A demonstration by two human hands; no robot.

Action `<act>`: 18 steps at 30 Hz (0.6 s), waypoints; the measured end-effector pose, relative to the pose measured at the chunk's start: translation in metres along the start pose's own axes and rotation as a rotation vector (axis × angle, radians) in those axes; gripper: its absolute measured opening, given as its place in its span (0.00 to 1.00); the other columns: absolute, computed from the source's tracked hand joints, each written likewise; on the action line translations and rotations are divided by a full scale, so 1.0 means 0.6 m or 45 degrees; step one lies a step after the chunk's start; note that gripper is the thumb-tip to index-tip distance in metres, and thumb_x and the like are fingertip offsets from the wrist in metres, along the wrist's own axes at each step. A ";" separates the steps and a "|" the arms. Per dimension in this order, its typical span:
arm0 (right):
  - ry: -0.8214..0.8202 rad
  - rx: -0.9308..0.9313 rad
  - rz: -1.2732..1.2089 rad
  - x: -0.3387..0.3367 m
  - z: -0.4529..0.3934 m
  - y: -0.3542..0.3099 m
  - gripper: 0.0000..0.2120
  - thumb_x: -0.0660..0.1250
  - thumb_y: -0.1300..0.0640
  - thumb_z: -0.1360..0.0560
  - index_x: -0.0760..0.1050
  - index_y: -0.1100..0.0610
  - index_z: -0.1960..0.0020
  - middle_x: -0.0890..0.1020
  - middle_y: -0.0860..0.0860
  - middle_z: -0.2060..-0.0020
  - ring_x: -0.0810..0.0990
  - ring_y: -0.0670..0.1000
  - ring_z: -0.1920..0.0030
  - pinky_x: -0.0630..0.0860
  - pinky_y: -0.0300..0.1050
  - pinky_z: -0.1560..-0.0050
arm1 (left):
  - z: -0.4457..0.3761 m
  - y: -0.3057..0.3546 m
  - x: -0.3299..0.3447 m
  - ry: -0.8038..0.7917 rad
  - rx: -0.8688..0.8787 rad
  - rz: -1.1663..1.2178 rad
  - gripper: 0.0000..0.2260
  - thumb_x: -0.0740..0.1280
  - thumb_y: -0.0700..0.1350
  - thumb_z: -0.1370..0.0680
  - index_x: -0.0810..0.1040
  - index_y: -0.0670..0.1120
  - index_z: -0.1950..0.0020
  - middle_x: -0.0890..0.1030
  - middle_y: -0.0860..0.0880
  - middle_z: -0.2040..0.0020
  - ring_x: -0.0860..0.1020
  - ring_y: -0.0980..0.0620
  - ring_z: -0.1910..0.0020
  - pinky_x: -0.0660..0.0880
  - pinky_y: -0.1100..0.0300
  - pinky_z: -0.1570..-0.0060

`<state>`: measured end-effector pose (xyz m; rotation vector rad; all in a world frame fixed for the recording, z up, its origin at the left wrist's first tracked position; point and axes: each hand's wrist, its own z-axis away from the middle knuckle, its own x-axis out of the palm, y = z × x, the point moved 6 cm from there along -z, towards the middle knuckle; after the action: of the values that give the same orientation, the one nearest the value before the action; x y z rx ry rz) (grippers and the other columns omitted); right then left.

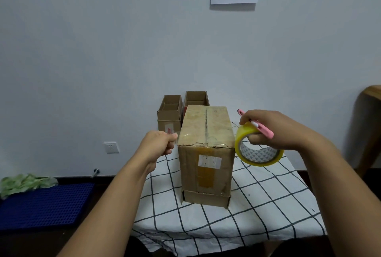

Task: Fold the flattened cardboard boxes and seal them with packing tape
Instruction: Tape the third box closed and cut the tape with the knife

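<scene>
A tall cardboard box (206, 153) stands upright on the checked tablecloth (257, 205), its top flaps closed along a middle seam. My right hand (274, 131), right of the box top, grips a yellow roll of packing tape (255, 153) together with a pink utility knife (266, 131). My left hand (158, 143) is at the box's upper left corner with fingers curled, pinching what looks like the clear tape end. Two open folded boxes, the left one (170, 115) and the right one (195, 98), stand behind.
The table is small and its edges lie close around the box. A blue perforated mat (45, 203) and a green cloth (24, 182) lie on the floor at left. A wooden chair (369, 124) stands at right. A wall rises close behind the boxes.
</scene>
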<state>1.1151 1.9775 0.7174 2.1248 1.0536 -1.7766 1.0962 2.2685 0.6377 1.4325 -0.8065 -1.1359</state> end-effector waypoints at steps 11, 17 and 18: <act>-0.144 0.045 0.009 0.031 -0.002 0.016 0.14 0.71 0.56 0.27 0.74 0.46 0.43 0.79 0.47 0.50 0.77 0.49 0.52 0.76 0.48 0.52 | -0.003 -0.025 0.012 -0.008 -0.123 0.065 0.06 0.68 0.39 0.22 0.80 0.37 0.56 0.79 0.45 0.68 0.77 0.50 0.66 0.77 0.58 0.62; -0.163 0.037 -0.010 0.042 -0.003 0.020 0.13 0.71 0.56 0.27 0.72 0.44 0.47 0.79 0.45 0.52 0.76 0.46 0.55 0.72 0.43 0.58 | -0.004 -0.027 0.013 0.001 -0.139 0.068 0.06 0.68 0.39 0.22 0.80 0.39 0.57 0.76 0.50 0.74 0.77 0.50 0.66 0.76 0.58 0.62; -0.165 0.042 -0.017 0.044 -0.003 0.021 0.13 0.71 0.56 0.27 0.72 0.44 0.47 0.80 0.45 0.52 0.77 0.46 0.54 0.72 0.43 0.57 | -0.003 -0.027 0.015 -0.001 -0.142 0.071 0.06 0.68 0.39 0.22 0.79 0.40 0.59 0.75 0.50 0.74 0.77 0.50 0.66 0.76 0.58 0.64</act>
<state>1.1250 1.9796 0.6897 1.9940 1.0145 -1.9212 1.0988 2.2640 0.6197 1.3095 -0.7672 -1.1214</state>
